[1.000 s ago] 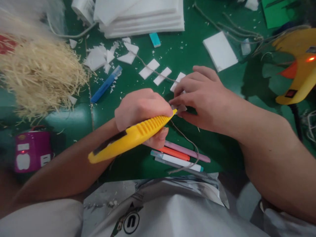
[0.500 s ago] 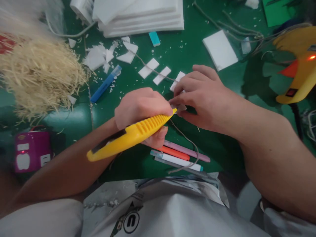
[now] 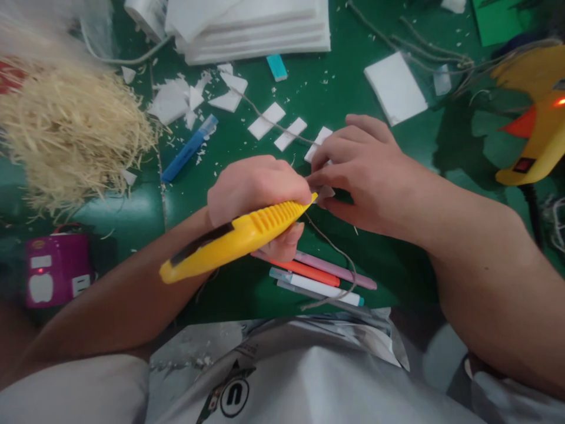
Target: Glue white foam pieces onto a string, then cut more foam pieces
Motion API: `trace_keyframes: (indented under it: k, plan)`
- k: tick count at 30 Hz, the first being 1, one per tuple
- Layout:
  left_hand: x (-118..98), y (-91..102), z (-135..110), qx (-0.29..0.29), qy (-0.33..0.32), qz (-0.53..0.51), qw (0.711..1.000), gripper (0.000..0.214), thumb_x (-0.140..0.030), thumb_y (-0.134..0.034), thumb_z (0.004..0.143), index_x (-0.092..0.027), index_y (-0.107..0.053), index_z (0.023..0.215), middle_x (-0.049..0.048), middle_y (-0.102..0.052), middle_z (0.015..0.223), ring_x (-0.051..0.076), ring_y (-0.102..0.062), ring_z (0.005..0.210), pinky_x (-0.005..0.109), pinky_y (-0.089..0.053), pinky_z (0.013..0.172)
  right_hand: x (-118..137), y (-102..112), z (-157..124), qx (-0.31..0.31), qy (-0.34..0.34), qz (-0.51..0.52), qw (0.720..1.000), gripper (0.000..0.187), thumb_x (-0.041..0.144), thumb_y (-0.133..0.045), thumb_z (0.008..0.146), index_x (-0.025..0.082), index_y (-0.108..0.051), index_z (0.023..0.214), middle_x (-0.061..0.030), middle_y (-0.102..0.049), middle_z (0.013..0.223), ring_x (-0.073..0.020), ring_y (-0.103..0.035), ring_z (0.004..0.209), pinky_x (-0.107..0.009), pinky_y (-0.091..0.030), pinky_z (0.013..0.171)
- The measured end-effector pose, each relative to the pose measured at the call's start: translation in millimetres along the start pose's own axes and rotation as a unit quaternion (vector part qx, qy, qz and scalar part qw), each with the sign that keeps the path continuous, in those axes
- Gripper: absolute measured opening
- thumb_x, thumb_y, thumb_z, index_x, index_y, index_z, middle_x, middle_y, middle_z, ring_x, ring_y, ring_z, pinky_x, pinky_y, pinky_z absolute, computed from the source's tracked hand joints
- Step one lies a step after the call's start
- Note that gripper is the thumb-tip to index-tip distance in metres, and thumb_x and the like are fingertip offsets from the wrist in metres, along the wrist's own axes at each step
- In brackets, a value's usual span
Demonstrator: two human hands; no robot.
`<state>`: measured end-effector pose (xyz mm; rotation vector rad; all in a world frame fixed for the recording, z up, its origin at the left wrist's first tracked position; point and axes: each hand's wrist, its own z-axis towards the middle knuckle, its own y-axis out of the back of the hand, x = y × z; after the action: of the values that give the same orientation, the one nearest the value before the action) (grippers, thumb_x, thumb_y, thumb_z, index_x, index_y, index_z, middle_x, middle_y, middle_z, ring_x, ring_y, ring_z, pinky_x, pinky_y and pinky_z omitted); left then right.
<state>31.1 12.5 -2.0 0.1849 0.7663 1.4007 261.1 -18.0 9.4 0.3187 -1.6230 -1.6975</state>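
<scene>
My left hand (image 3: pixel 260 188) is closed around a yellow utility knife (image 3: pixel 238 241), its tip end pointing right toward my other hand. My right hand (image 3: pixel 362 171) bends over the table with thumb and fingers closed on a small white foam piece (image 3: pixel 325 193), partly hidden by the fingers. The knife's blade is not clearly visible between the two hands. Just beyond the right fingertips lies a white foam strip (image 3: pixel 318 141), with two more strips (image 3: pixel 267 121) to its left. A thin grey string (image 3: pixel 329 238) runs across the strips and under my hands.
Several markers (image 3: pixel 318 285) lie near the front edge. At left are a blue pen-like tool (image 3: pixel 188 150), wood shavings (image 3: pixel 75 129) and a purple box (image 3: pixel 57 271). Foam sheets (image 3: pixel 256 35) are stacked at the back; a yellow glue gun (image 3: pixel 534 129) with a red light stands right.
My left hand and the utility knife have shifted slightly right, and the knife's rear end has risen a little. The right hand has barely moved.
</scene>
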Motion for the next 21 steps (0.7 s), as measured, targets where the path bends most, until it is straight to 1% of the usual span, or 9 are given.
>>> trace_keyframes:
  k: [5, 8, 10, 12, 14, 15, 18, 20, 21]
  plan:
    - [0, 7.3, 5, 0.049, -0.007, 0.019, 0.999, 0.02, -0.045, -0.053, 0.104, -0.027, -0.058, 0.109, -0.0021, -0.073, 0.081, 0.015, -0.071, 0.065, 0.028, -0.059, 0.06, -1, -1, 0, -0.013, 0.012, 0.0, 1.0, 0.023, 0.024, -0.061, 0.092, 0.023, -0.082, 0.099, -0.0079, -0.074, 0.108, -0.0333, -0.067, 0.113, -0.066, -0.04, 0.119]
    - [6, 14.7, 9, 0.133, -0.038, 0.0, 0.99, 0.019, -0.045, -0.052, 0.106, -0.028, -0.056, 0.112, -0.0027, -0.07, 0.075, 0.016, -0.07, 0.061, 0.028, -0.057, 0.055, -2, -1, -1, -0.018, 0.019, 0.0, 1.0, 0.021, 0.023, -0.063, 0.09, 0.025, -0.082, 0.098, -0.0076, -0.074, 0.107, -0.0339, -0.068, 0.113, -0.065, -0.041, 0.12]
    - [11, 17.5, 10, 0.187, -0.069, -0.02, 0.98, 0.025, -0.051, -0.052, 0.107, -0.027, -0.056, 0.115, 0.0003, -0.072, 0.078, 0.017, -0.071, 0.061, 0.03, -0.056, 0.054, -3, -1, 0, -0.011, 0.019, 0.0, 1.0, 0.02, 0.024, -0.064, 0.09, 0.027, -0.082, 0.098, -0.0069, -0.075, 0.108, -0.0333, -0.067, 0.114, -0.063, -0.04, 0.121]
    - [14, 18.1, 9, 0.178, -0.063, -0.025, 0.982, 0.028, -0.051, -0.052, 0.107, -0.025, -0.056, 0.118, 0.0035, -0.075, 0.083, 0.018, -0.071, 0.062, 0.031, -0.056, 0.055, -3, 0, 1, -0.001, 0.014, 0.0, 1.0, 0.019, 0.024, -0.065, 0.09, 0.028, -0.082, 0.098, -0.0062, -0.074, 0.109, -0.0328, -0.066, 0.116, -0.062, -0.04, 0.122]
    - [17, 17.9, 7, 0.151, -0.046, -0.024, 0.987, 0.027, -0.051, -0.052, 0.107, -0.026, -0.056, 0.119, 0.0034, -0.075, 0.083, 0.018, -0.071, 0.062, 0.031, -0.055, 0.056, -2, 0, 1, 0.006, 0.007, -0.001, 1.0, 0.019, 0.024, -0.066, 0.09, 0.028, -0.082, 0.098, -0.006, -0.074, 0.11, -0.0327, -0.065, 0.117, -0.063, -0.039, 0.122]
    - [18, 18.1, 6, 0.151, -0.054, -0.031, 0.987, 0.029, -0.052, -0.052, 0.107, -0.026, -0.056, 0.119, 0.0027, -0.074, 0.082, 0.018, -0.071, 0.061, 0.03, -0.055, 0.056, -2, 0, 2, 0.01, 0.003, -0.002, 1.0, 0.019, 0.024, -0.065, 0.09, 0.029, -0.082, 0.099, -0.0061, -0.074, 0.111, -0.0326, -0.065, 0.117, -0.063, -0.038, 0.123]
    - [20, 20.8, 6, 0.186, -0.06, -0.051, 0.979, 0.031, -0.057, -0.054, 0.106, -0.028, -0.057, 0.119, 0.0001, -0.072, 0.077, 0.018, -0.072, 0.062, 0.029, -0.054, 0.056, -1, 0, 2, 0.016, -0.004, -0.002, 1.0, 0.02, 0.025, -0.064, 0.09, 0.03, -0.081, 0.099, -0.006, -0.074, 0.111, -0.0326, -0.065, 0.118, -0.062, -0.037, 0.124]
    - [18, 22.3, 7, 0.214, -0.045, -0.049, 0.975, 0.032, -0.058, -0.055, 0.104, -0.029, -0.057, 0.118, -0.0004, -0.072, 0.076, 0.019, -0.073, 0.066, 0.031, -0.054, 0.058, -1, 0, 1, 0.011, -0.004, 0.002, 1.0, 0.019, 0.025, -0.064, 0.09, 0.03, -0.081, 0.098, -0.0058, -0.074, 0.11, -0.0329, -0.065, 0.118, -0.061, -0.036, 0.124]
    - [17, 22.1, 7, 0.215, -0.04, -0.043, 0.975, 0.031, -0.057, -0.056, 0.104, -0.029, -0.057, 0.118, 0.0, -0.072, 0.077, 0.02, -0.074, 0.067, 0.031, -0.054, 0.059, -1, 0, 1, 0.007, -0.003, 0.004, 1.0, 0.019, 0.024, -0.064, 0.09, 0.029, -0.081, 0.097, -0.0059, -0.074, 0.11, -0.033, -0.065, 0.118, -0.061, -0.036, 0.124]
